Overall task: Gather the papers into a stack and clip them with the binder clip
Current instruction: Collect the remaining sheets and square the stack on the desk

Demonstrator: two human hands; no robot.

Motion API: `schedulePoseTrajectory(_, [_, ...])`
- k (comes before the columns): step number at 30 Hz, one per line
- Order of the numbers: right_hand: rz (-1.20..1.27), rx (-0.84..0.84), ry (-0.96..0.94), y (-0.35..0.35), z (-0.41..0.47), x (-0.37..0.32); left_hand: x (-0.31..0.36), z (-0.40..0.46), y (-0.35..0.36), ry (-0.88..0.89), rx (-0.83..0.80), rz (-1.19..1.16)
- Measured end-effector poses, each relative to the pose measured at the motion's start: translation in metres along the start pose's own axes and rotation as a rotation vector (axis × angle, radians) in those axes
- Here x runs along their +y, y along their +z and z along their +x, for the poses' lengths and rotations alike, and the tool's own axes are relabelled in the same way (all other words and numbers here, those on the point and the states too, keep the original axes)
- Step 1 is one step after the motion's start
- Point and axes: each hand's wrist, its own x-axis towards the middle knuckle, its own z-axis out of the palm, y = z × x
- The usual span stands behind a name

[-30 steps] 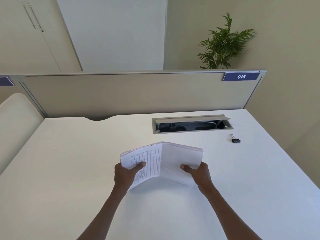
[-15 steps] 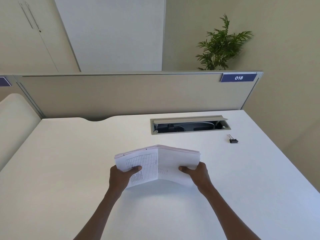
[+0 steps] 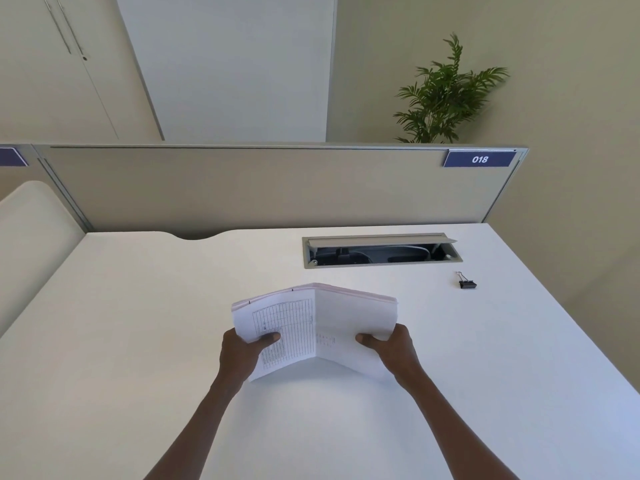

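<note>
Your hands: two; your left hand (image 3: pixel 242 351) and right hand (image 3: pixel 393 346) each close a grip on a side of the stack, thumbs on top.
Papers (image 3: pixel 322 323): one stack, bowed into a ridge between your grips, above the white counter (image 3: pixel 138 341).
Binder clip (image 3: pixel 467 284): one, black, on the counter, well apart to your right.
Cable tray (image 3: pixel 381 252): one, lid raised, dark cables inside.

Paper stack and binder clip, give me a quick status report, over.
Left hand and right hand both grip the paper stack, bowed upward between them. Binder clip untouched on the desk, far right. Nothing between them.
</note>
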Motion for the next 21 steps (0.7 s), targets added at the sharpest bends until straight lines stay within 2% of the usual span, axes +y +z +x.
schedulePoseTrajectory(5, [-0.068, 0.006, -0.029, -0.007, 0.0, -0.013, 0.012, 0.009, -0.005, 0.044, -0.1, 0.016])
schedulePoseTrajectory(9, [-0.085, -0.054, -0.042, -0.023, -0.007, -0.028, 0.027, 0.015, -0.017, 0.056, -0.292, 0.009])
schedulePoseTrajectory(14, [0.032, -0.115, 0.031, -0.037, -0.018, -0.037, 0.042, 0.012, -0.017, 0.044, -0.411, -0.019])
schedulePoseTrajectory(18, [0.121, -0.087, 0.088, -0.041, -0.024, -0.035, 0.046, 0.008, -0.012, 0.046, -0.436, -0.043])
schedulePoseTrajectory(21, [0.18, -0.065, 0.131, -0.044, -0.027, -0.035, 0.047, 0.003, -0.013, 0.018, -0.516, -0.098])
